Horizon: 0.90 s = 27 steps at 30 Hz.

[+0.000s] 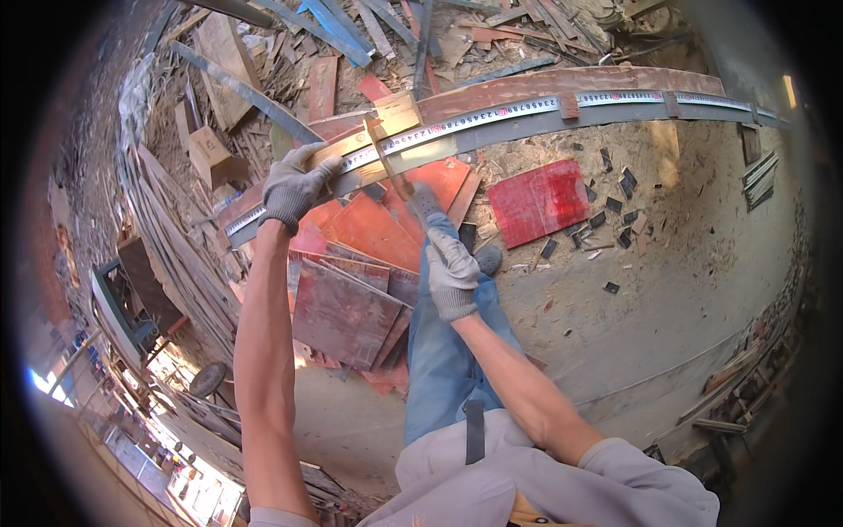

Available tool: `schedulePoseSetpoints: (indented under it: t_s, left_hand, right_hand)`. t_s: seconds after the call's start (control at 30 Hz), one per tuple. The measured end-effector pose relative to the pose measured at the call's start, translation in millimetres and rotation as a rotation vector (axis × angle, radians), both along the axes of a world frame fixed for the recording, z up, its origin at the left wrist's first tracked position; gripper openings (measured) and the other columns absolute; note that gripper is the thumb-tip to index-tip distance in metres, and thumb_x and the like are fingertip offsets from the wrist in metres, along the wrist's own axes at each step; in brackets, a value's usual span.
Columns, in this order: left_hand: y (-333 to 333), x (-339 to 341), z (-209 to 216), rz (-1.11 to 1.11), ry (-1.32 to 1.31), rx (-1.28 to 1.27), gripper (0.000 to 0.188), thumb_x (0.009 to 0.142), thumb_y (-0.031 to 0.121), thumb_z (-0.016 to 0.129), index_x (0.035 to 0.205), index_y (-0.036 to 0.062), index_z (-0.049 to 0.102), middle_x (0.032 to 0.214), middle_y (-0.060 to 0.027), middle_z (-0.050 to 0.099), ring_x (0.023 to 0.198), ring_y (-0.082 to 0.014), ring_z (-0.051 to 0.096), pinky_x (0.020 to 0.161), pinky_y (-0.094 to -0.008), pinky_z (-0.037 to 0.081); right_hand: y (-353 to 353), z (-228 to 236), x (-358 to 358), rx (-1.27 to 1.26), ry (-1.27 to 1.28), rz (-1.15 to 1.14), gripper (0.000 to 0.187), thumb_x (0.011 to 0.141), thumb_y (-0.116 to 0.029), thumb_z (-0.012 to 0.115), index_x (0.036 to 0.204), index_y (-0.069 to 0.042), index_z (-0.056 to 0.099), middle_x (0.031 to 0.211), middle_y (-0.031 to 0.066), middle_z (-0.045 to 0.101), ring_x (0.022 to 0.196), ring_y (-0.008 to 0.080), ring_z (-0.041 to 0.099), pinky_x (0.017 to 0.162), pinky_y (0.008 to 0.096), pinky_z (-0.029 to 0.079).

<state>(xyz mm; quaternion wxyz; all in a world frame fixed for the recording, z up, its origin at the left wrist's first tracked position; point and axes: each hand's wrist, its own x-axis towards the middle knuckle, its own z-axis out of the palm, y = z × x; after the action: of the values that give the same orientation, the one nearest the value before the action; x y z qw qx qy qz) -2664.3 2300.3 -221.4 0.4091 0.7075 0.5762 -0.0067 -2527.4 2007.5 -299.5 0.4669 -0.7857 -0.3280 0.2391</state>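
My left hand (299, 186), in a grey knit glove, presses down with bent fingers on a pale wooden board (399, 114). The board lies along a long grey beam (527, 127) that carries a white measuring tape (527, 107). In my right hand (452, 274), also gloved and closed, is a long narrow handsaw (384, 158), seen nearly edge-on. Its far end crosses the board and the tape. My right-hand fingers partly hide its handle. Beneath the beam, orange-red panels (373, 230) lie beside my feet.
A bright red panel (537, 204) lies right of my feet, with small dark chips (628, 183) and sawdust around it. Wood scraps (351, 35) are heaped beyond the beam. A wooden block (213, 156) lies at left, and a round stool (209, 378) stands at lower left.
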Motion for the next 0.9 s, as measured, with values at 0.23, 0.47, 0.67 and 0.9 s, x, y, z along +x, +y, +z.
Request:
schedulePoseSetpoints:
  t_s: [0.23, 0.47, 0.67, 0.9]
  left_hand:
    - [0, -11, -21, -0.077, -0.001, 0.251, 0.048, 0.092, 0.038, 0.085, 0.128, 0.008, 0.076, 0.108, -0.0086, 0.077, 0.088, -0.016, 0.074, 0.079, -0.03, 0.059]
    - [-2, -17, -28, -0.089, 0.017, 0.281, 0.049, 0.09, 0.04, 0.086, 0.127, 0.0089, 0.076, 0.111, -0.0107, 0.077, 0.093, -0.0197, 0.075, 0.082, -0.0323, 0.059]
    - [1, -16, -27, -0.117, 0.025, 0.334, 0.047, 0.09, 0.038, 0.086, 0.127, 0.0092, 0.077, 0.111, -0.0109, 0.077, 0.095, -0.0205, 0.075, 0.084, -0.033, 0.059]
    - [-7, -4, -21, -0.032, 0.016, 0.205, 0.053, 0.087, 0.048, 0.083, 0.13, 0.0182, 0.076, 0.121, -0.0076, 0.074, 0.116, -0.0302, 0.062, 0.106, -0.0411, 0.049]
  right_hand:
    - [-2, 25, 14, -0.002, 0.412, -0.073, 0.057, 0.104, -0.024, 0.069, 0.152, -0.002, 0.049, 0.132, 0.025, 0.069, 0.111, 0.0352, 0.074, 0.095, 0.0462, 0.06]
    - [11, -29, 37, -0.148, 2.182, -0.28, 0.053, 0.115, -0.042, 0.042, 0.141, 0.004, 0.051, 0.135, 0.0309, 0.065, 0.114, 0.0416, 0.072, 0.093, 0.0514, 0.063]
    - [0, -27, 17, 0.097, 1.28, -0.119, 0.028, 0.1, -0.007, 0.073, 0.126, 0.0, 0.066, 0.118, 0.0171, 0.076, 0.1, 0.026, 0.076, 0.087, 0.0389, 0.064]
    - [7, 12, 8, -0.064, 0.244, 0.003, 0.028, 0.093, -0.006, 0.078, 0.121, -0.003, 0.075, 0.106, 0.0137, 0.079, 0.098, 0.0239, 0.077, 0.091, 0.0344, 0.06]
